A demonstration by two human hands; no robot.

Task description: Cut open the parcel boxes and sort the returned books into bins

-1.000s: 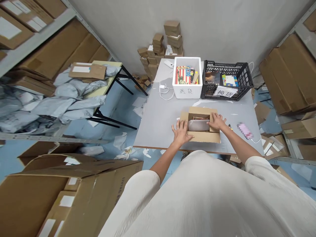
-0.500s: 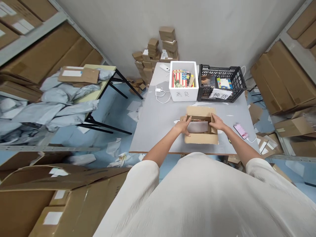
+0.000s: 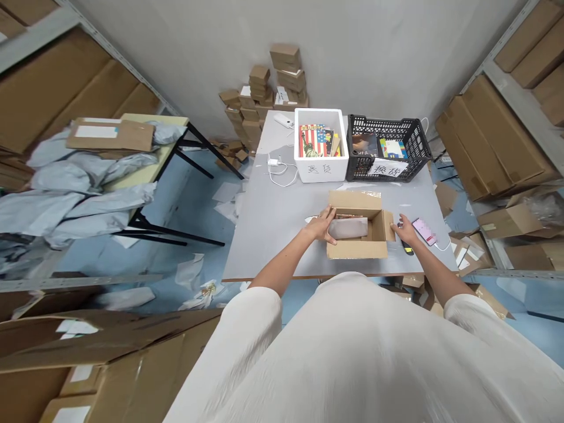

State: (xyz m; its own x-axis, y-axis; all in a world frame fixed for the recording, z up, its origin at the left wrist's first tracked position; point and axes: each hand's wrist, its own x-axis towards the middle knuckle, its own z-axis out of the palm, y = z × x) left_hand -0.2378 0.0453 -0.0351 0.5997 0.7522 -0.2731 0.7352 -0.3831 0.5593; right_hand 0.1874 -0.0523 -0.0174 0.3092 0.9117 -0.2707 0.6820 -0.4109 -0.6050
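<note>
in the head view, the opened cardboard box (image 3: 356,251) lies near the front edge of the gray desk (image 3: 268,229), with a translucent packet (image 3: 352,228) inside, toward its left. your left hand (image 3: 322,227) is at the left end of the box, thumb apart from the fingers; whether it grips, i cannot tell. your right hand (image 3: 403,230) touches the right flap (image 3: 388,225); if it pinches, i cannot tell. near this hand are a utility knife (image 3: 408,248) and a smartphone (image 3: 424,231). behind stand a white foam box (image 3: 321,171) and a black plastic crate (image 3: 359,167), both holding books.
</note>
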